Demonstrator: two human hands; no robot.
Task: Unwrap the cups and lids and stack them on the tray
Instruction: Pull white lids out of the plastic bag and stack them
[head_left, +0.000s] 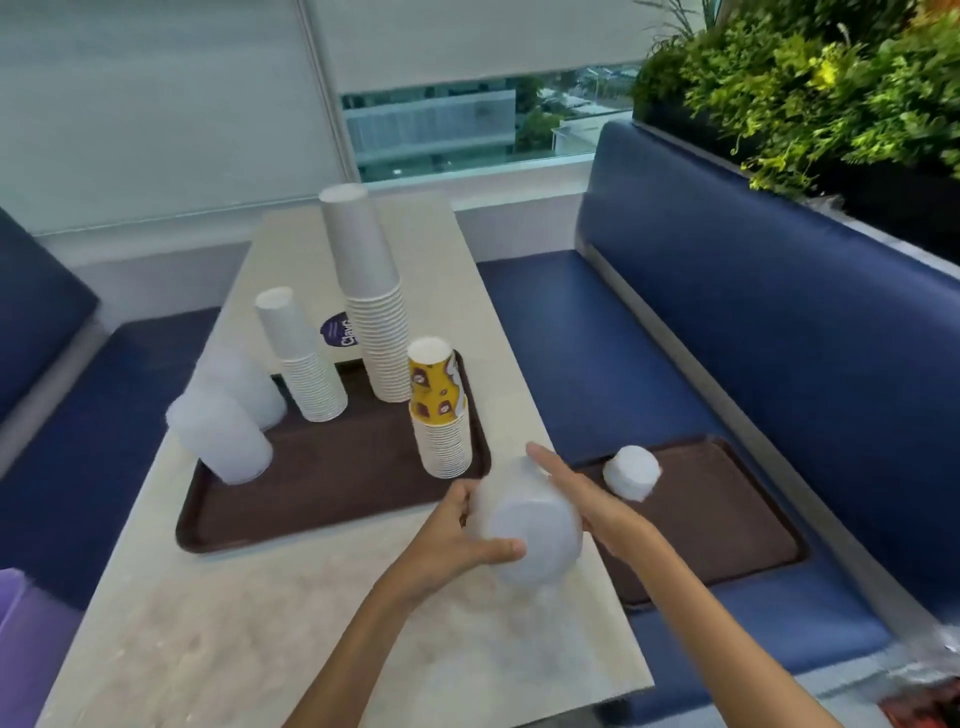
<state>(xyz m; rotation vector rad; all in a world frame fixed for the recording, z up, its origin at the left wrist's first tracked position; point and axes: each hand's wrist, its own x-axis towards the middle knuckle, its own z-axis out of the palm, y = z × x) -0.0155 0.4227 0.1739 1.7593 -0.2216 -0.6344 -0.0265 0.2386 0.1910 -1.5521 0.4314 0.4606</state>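
Bare room was seen at the front of the tray (322, 499). The left hand (457, 540) was curled round the white stack (524, 530), just off the tray's near right corner; the right hand (582, 493) was pressed flat on it, fingers straight. It should be squeezed from both sides and lowered upright. Lids or cups, wrapped or not: blurred

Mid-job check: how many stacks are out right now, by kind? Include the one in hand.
White paper cup stacks on the table tray: 2
Frosted plastic stacks, same tray: 2
Yellow patterned cup stack, same tray: 1
Held white stack, between left hand and right hand: 1
Small white stack on the bench tray: 1
Total: 7
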